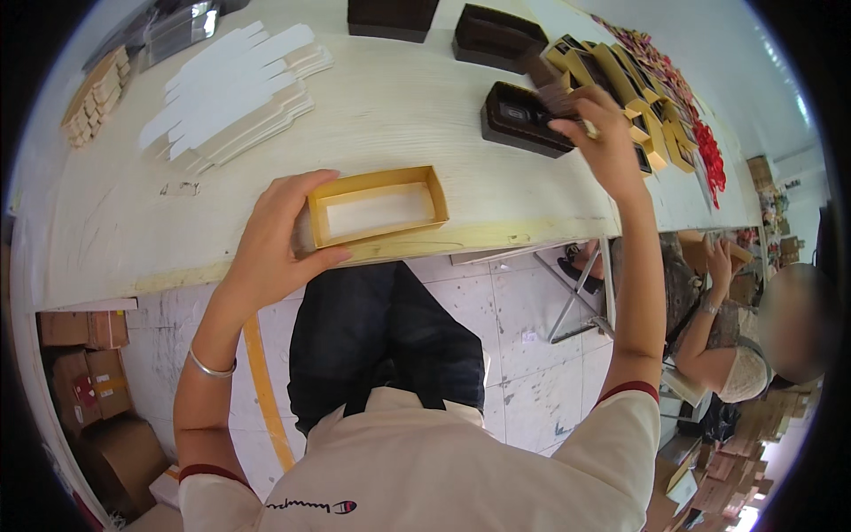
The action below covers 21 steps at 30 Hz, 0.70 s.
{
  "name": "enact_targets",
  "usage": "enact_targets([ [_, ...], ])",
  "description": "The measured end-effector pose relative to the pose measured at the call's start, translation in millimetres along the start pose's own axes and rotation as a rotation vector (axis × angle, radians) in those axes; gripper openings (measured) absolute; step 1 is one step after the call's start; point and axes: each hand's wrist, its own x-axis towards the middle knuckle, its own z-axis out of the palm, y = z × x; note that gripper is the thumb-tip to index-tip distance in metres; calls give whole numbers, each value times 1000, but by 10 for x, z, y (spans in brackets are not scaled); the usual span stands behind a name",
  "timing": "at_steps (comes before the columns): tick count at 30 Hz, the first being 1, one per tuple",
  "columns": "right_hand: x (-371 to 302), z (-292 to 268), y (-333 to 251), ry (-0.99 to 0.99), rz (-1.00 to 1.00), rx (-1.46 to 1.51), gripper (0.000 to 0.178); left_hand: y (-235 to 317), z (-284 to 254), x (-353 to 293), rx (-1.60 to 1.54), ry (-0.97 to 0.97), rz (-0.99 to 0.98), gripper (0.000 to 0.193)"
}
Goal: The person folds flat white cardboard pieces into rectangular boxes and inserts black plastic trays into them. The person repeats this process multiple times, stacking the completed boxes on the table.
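At the table's front edge stands a gold open-topped box (383, 182) with a white inside bottom. My left hand (282, 229) grips its left end, fingers at the back and thumb at the front. Farther right, my right hand (605, 133) is closed on a dark brown plastic tray (548, 82), tilted and smeared by motion. Just below that tray, a stack of dark brown plastic trays (525, 133) sits on the table, its right end partly behind my fingers.
Flat white cartons (226, 97) are piled at the left, beside tan stacked pieces (94, 96). More dark containers (498, 37) stand at the back. Several gold boxes (612, 71) and red ribbons (709, 160) lie at the right. Another person (722, 337) sits beyond my right arm.
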Motion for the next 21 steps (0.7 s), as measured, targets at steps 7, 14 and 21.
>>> enact_targets([
  [7, 88, -158, -999, -305, 364, 1142, 37, 130, -24, 83, 37, -39, 46, 76],
  [14, 323, 179, -1107, -892, 356, 769, 31, 330, -104, 112, -25, -139, 43, 78],
  [21, 110, 628, -1487, -88, -84, 267, 32, 81, -110, 218, -29, -262, 28, 69],
])
